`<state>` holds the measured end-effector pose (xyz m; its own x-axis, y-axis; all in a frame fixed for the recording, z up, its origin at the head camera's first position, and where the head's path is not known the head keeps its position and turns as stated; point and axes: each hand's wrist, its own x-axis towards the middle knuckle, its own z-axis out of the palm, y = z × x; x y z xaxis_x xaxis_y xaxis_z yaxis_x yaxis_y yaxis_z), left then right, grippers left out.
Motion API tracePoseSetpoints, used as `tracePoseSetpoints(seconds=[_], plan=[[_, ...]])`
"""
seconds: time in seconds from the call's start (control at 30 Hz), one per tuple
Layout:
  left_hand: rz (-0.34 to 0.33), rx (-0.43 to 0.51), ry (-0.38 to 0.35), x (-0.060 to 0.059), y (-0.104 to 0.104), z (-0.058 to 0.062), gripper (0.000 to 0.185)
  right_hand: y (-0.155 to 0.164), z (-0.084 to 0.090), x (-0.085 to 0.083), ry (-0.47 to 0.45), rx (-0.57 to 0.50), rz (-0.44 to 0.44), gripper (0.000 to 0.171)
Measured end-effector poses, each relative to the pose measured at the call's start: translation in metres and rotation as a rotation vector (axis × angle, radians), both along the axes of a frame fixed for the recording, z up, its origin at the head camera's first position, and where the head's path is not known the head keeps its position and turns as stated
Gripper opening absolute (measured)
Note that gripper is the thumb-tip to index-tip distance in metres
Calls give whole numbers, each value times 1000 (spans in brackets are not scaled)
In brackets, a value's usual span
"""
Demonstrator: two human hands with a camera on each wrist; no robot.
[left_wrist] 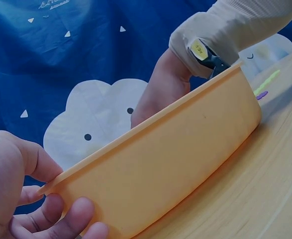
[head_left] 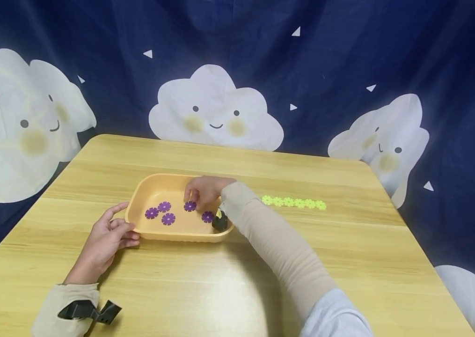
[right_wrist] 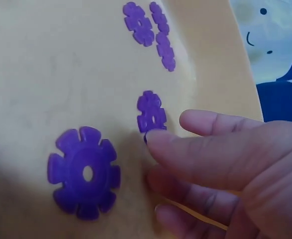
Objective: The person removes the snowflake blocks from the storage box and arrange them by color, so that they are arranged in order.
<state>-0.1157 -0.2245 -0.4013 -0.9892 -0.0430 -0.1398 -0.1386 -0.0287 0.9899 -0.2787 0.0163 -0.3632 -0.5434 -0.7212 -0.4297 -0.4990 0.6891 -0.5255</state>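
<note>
- The purple snowflake discs [head_left: 168,218] lie flat on the floor of the orange plastic tray [head_left: 153,185], five of them in the head view: three grouped toward the left half, one under the right hand's fingertips, one just beside the right wrist.
- The right hand [head_left: 204,191] reaches down into the tray from its far right side. Its fingers [right_wrist: 195,149] are extended and only loosely bent, the tip of one meeting the edge of a purple disc [right_wrist: 151,112]. No disc is pinched or lifted; the fingers are apart and enclose nothing.
- A larger-looking disc [right_wrist: 84,172] lies flat just beside that hand in the right wrist view, untouched, its slotted rim and centre hole fully visible.
- The left hand [head_left: 104,241] grips the tray's near left corner: thumb above the rim, fingers [left_wrist: 73,216] curled under the lip. This hold probably braces the tray against sliding while the other hand works inside it.
- The tray sits level near the middle of the wooden table [head_left: 347,262].
- A row of yellow-green snowflake discs [head_left: 294,202] lies on the table to the right of the tray, well apart from both hands, edges touching in a line.
- A dark blue cloud-print backdrop [head_left: 216,110] hangs behind the table.
</note>
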Motion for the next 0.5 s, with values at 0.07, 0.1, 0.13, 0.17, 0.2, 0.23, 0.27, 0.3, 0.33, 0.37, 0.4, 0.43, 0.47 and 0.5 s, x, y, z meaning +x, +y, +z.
tracePoseSetpoints(seconds=[0.07, 0.1, 0.13, 0.17, 0.2, 0.23, 0.27, 0.3, 0.33, 0.37, 0.4, 0.43, 0.47, 0.5], plan=[[-2, -5, -1, 0, 0, 0, 63, -1, -2, 0, -3, -7, 6, 37], [-2, -8, -2, 0, 0, 0, 64, -2, -4, 0, -8, -10, 5, 36], [-4, -9, -3, 0, -1, 1, 64, -2, -5, 0, -12, -13, 5, 35], [-5, -12, -3, 0, -1, 1, 64, -3, -6, 0, -16, -14, 3, 34], [-7, -14, -3, 0, -1, 1, 65, -4, -6, 0, -12, -10, 5, 34], [-7, -13, -2, 0, -1, 1, 65, -5, -7, 0, -5, -5, 8, 33], [-7, -11, -3, 0, -1, 1, 65, -5, -7, 0, 2, 3, 6, 33], [-9, -11, -3, 0, -1, 1, 65, -6, -7, 0, 11, 12, 6, 32], [-9, -9, -3, -1, -1, 1, 65, -6, -7, 0, 24, 21, 9, 31], [-9, -10, -3, -1, -1, 1, 65, -7, -7, 0, 34, 28, 11, 30], [-8, -10, -3, -1, -1, 0, 65, -8, -7, 1, 41, 35, 12, 29], [-8, -13, -3, -1, -1, 0, 65, -8, -6, 1, 46, 41, 11, 28], [-8, -17, -2, -1, -1, 0, 65, -8, -6, 2, 48, 45, 9, 27], [-8, -18, -2, -1, -1, 0, 65, -8, -6, 2, 51, 50, 8, 26]])
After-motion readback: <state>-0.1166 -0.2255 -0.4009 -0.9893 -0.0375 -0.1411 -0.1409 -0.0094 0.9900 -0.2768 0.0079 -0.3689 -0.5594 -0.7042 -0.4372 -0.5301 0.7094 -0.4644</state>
